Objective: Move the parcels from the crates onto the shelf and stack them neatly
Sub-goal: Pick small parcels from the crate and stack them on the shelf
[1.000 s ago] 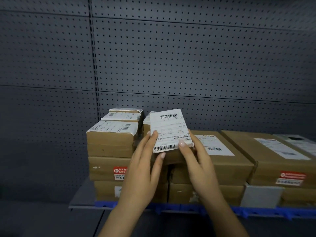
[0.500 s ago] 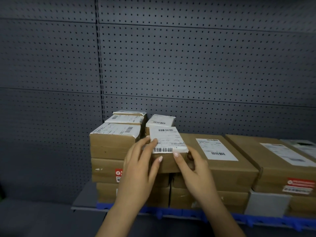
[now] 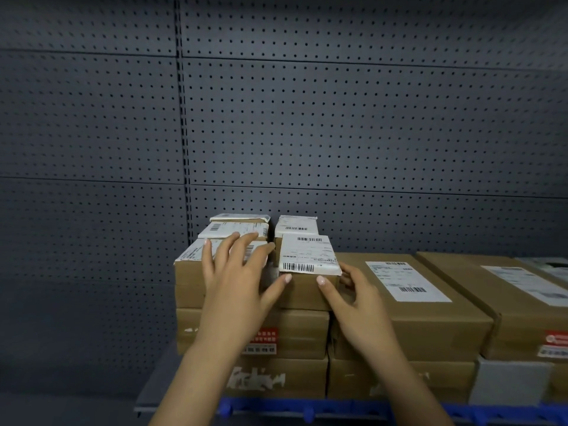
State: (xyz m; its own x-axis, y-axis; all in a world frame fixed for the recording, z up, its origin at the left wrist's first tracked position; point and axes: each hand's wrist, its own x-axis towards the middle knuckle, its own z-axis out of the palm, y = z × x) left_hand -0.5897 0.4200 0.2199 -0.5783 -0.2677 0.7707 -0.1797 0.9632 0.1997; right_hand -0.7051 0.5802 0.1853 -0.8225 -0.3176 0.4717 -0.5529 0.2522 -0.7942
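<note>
A small brown parcel (image 3: 307, 253) with a white barcode label sits flat on top of the stacked boxes on the shelf (image 3: 159, 392). My right hand (image 3: 359, 302) holds its right front corner, thumb on the front face and fingers on the side. My left hand (image 3: 236, 278) lies with spread fingers on the labelled parcel (image 3: 187, 281) at the left, and its thumb touches the small parcel's front left corner. More small labelled parcels (image 3: 295, 226) stand behind. No crates are in view.
Long brown boxes (image 3: 408, 318) fill the shelf to the right, with a grey parcel (image 3: 507, 382) low at the front. A dark pegboard wall (image 3: 338, 133) rises behind. A blue strip (image 3: 338, 410) runs along the shelf's front edge.
The small parcel went from tilted up in both hands to lying flat on the stack. My left hand then shifted left onto the neighbouring parcel, and the right hand stayed at the corner.
</note>
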